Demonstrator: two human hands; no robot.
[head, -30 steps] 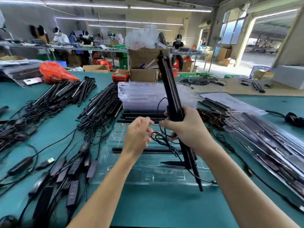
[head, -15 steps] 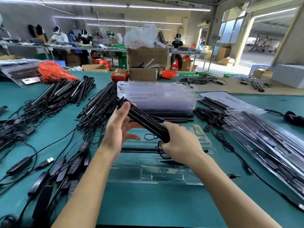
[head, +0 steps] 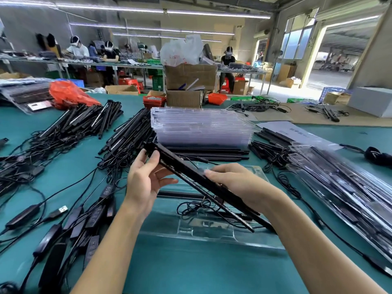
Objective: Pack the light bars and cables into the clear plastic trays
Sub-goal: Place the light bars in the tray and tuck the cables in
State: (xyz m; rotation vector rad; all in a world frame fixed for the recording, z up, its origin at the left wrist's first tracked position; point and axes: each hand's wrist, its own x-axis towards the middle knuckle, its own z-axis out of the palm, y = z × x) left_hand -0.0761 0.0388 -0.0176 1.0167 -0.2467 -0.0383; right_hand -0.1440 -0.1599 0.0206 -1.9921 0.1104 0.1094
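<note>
While the pair of black light bars (head: 191,177) hangs slanted over the open clear tray (head: 212,236), the left hand (head: 146,183) pinches their far upper end between thumb and fingers and the right hand (head: 237,185) is wrapped round their middle. The near lower ends dip toward the tray's right side, just above its moulded channels. To seat them well, I judge the bars should be levelled first, lined up with a long channel, then lowered end by end so the loose cable (head: 195,206) coiled inside the tray is not trapped beneath. The bars are slim, rigid and matte; the tray is thin, glossy and ribbed, likely to flex under pressure. Beyond the tray stands a stack of empty clear trays (head: 201,128); left of it lie heaps of unpacked bars and cables (head: 80,122); right of it, filled trays (head: 350,187) overlap on the teal surface (head: 201,272).
</note>
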